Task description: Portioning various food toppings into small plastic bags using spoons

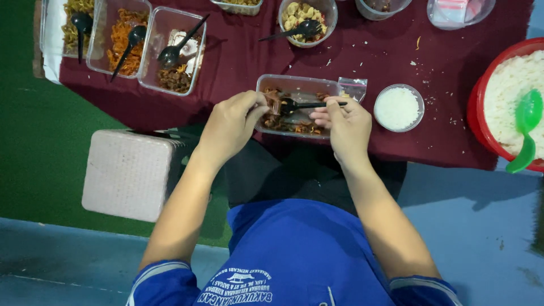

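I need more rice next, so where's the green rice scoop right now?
In the head view, the green scoop lies in the red rice tub at the table's far right edge, right of the small round rice cup.

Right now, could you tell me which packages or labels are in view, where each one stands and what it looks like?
Small clear zip bag: on the maroon cloth, beside the clear food tray the hands work at.
Clear lidded tub: top right, with red-and-white packets inside.
No signs or screens.
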